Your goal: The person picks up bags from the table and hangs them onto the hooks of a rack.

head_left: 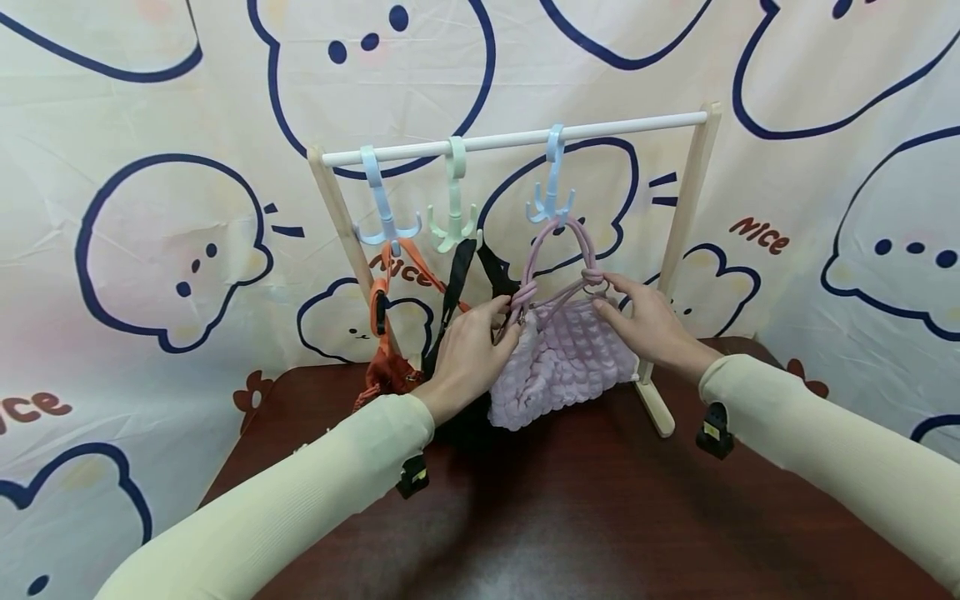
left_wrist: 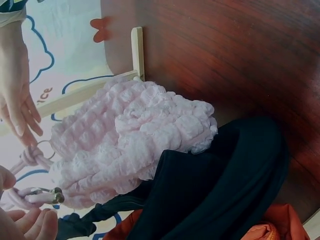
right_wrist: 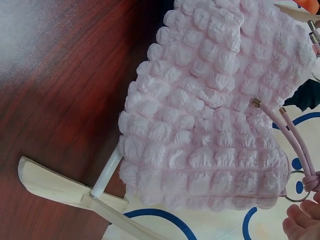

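A pale pink puffy handbag (head_left: 573, 358) hangs by its looped cord handle (head_left: 531, 258) from the right-hand blue hook (head_left: 552, 187). My left hand (head_left: 468, 350) is at the handle's left knot, thumb and fingers on either side of the cord beside a metal clasp (left_wrist: 57, 196). On the other side, my right hand (head_left: 652, 321) touches the right knot (head_left: 592, 276) near a metal ring (right_wrist: 299, 186), its fingers fairly straight. The bubbled front of the bag (right_wrist: 200, 125) fills much of the right wrist view.
A wooden rack with a white rod (head_left: 510, 141) stands on the dark red-brown table (head_left: 525, 517). An orange bag (head_left: 390, 371) hangs from the left blue hook (head_left: 382, 204). A black bag (left_wrist: 215, 185) hangs beside it under a green hook (head_left: 455, 200). Patterned cloth (head_left: 172, 242) lies behind.
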